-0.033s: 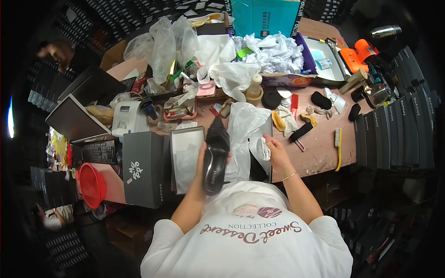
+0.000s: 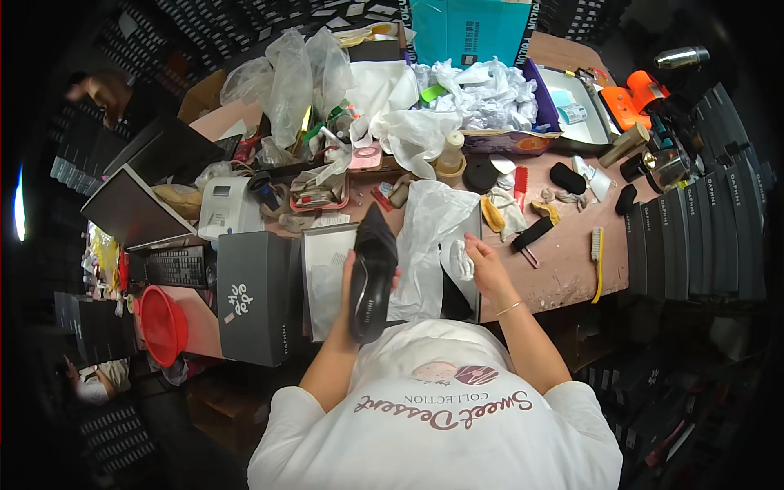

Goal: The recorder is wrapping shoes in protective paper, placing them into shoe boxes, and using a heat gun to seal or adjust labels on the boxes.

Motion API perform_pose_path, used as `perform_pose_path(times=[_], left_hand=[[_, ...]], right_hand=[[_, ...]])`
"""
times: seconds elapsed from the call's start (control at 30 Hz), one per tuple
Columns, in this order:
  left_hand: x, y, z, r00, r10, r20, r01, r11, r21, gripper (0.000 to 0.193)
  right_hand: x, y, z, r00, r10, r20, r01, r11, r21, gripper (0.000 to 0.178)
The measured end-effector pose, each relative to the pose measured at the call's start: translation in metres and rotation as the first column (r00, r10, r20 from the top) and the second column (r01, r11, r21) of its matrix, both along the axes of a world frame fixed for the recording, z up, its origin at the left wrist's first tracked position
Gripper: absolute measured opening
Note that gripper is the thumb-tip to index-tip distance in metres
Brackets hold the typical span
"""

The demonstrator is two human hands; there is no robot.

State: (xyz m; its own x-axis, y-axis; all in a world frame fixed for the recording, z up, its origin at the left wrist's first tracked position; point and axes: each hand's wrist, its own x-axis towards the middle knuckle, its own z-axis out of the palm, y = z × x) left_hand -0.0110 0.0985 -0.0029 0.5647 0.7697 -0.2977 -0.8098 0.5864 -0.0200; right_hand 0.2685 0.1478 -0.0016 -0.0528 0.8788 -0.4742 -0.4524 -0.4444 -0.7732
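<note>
A black pointed-toe shoe [image 2: 372,282] is in my left hand [image 2: 349,273]; its toe points away from me and its insole faces up. The fingers wrap round both sides of the shoe. My right hand [image 2: 488,265] pinches a small wad of crumpled white paper [image 2: 461,260], apart from the shoe. Between the hands, white tissue paper [image 2: 420,245] lies over an open shoebox. Dark material [image 2: 455,298] shows beneath the tissue, its kind partly hidden. Left of the shoe is a grey-white box tray [image 2: 324,286] with paper in it.
A dark grey shoebox [image 2: 253,302] and a red basin [image 2: 163,327] stand at left. On the right are a yellow-handled brush [image 2: 597,265], a black sponge-like block [image 2: 532,233] and stacked dark boxes [image 2: 698,237]. At the back, a purple carton [image 2: 506,143] holds crumpled paper.
My left hand has shifted the shoe slightly left and rolled it, so more of its insole and opening shows. My right hand with the paper wad has stayed almost still.
</note>
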Motion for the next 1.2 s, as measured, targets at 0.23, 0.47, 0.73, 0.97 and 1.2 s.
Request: perform_pose_path(times=[0.23, 0.47, 0.73, 0.97, 1.2], left_hand=[[-0.014, -0.019, 0.071, 0.977, 0.202, 0.075, -0.209, 0.972, 0.109, 0.087], [-0.050, -0.032, 0.033, 0.800, 0.192, -0.569, -0.204, 0.978, 0.043, 0.075], [0.009, -0.002, -0.033, -0.444, 0.444, -0.778, 0.161, 0.894, 0.418, 0.073], [0.047, -0.001, 0.033, 0.666, 0.155, -0.730, 0.095, 0.953, 0.289, 0.043], [0.046, -0.019, 0.044, 0.816, 0.130, -0.563, -0.015, 0.979, 0.203, 0.036]], right_hand=[[-0.104, 0.047, 0.004, 0.786, 0.343, 0.515, -0.554, 0.761, 0.338, 0.019], [-0.163, -0.007, -0.126, 0.573, 0.234, 0.785, -0.799, 0.376, 0.470, 0.015], [-0.072, 0.030, 0.034, 0.827, 0.236, 0.511, -0.402, 0.883, 0.243, 0.021], [-0.076, -0.008, 0.037, 0.953, 0.304, -0.009, -0.299, 0.941, 0.157, 0.019], [-0.062, -0.010, 0.059, 0.869, 0.486, -0.091, -0.477, 0.873, 0.101, 0.014]])
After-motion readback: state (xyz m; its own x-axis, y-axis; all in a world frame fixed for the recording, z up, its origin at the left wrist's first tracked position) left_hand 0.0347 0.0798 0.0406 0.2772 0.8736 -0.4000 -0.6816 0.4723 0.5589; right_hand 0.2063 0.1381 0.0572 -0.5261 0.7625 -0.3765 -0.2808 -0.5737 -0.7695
